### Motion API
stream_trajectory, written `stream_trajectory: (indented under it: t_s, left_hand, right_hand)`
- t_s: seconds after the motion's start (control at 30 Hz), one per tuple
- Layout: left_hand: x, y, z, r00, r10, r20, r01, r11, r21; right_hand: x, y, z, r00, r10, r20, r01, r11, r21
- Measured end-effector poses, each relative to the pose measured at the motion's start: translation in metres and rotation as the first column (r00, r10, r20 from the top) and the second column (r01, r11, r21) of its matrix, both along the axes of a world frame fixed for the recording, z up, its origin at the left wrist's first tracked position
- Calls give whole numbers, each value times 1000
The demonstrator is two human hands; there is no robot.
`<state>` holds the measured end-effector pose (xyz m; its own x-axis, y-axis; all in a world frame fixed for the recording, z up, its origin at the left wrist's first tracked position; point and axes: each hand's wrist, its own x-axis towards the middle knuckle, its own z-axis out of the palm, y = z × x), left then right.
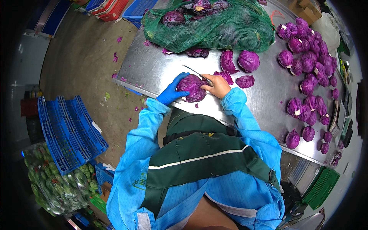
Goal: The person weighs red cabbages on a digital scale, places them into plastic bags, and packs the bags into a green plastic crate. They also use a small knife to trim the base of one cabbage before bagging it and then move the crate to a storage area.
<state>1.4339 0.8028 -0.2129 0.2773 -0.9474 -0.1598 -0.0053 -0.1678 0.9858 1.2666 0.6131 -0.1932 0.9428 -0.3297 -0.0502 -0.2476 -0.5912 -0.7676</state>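
In a blue glove, my left hand (173, 90) holds the left side of a red cabbage head (193, 88) at the near edge of the steel table (258, 95). My bare right hand (217, 85) grips a knife (193, 70) whose blade points up and left over the cabbage; its thumb and fingers are at the cabbage's right side. Loose purple leaves (245, 81) lie just beyond my right hand, with another cabbage head (249, 61) behind them. A green mesh bag (210, 31) of cabbages lies open at the table's far side.
Many cabbage heads (307, 61) are grouped along the table's right side. A cardboard box (306, 11) stands at the far right. Blue plastic crates (72, 129) and wrapped green vegetables (54, 184) are at the left, and leaf scraps lie on the floor.
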Motion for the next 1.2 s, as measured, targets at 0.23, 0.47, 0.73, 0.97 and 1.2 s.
stream_trajectory:
  t_s: [0.23,0.47,0.73,0.97,1.2]
  left_hand:
    - [9,-5,1,993,-115,-14,115,993,-40]
    - [14,-8,4,986,-160,-50,159,987,-20]
    - [19,-12,8,975,-220,-33,220,975,-11]
    - [15,-13,19,998,-52,-26,54,994,90]
    - [11,-10,7,994,44,101,-42,999,-31]
  right_hand:
    - [4,-11,10,986,165,-4,-164,982,-95]
    - [4,-21,-8,979,201,26,-200,979,-27]
    - [20,-53,-7,904,-267,333,270,962,39]
    - [-1,-26,-8,994,45,96,-70,958,278]
    - [3,-6,-2,990,90,106,-100,991,92]
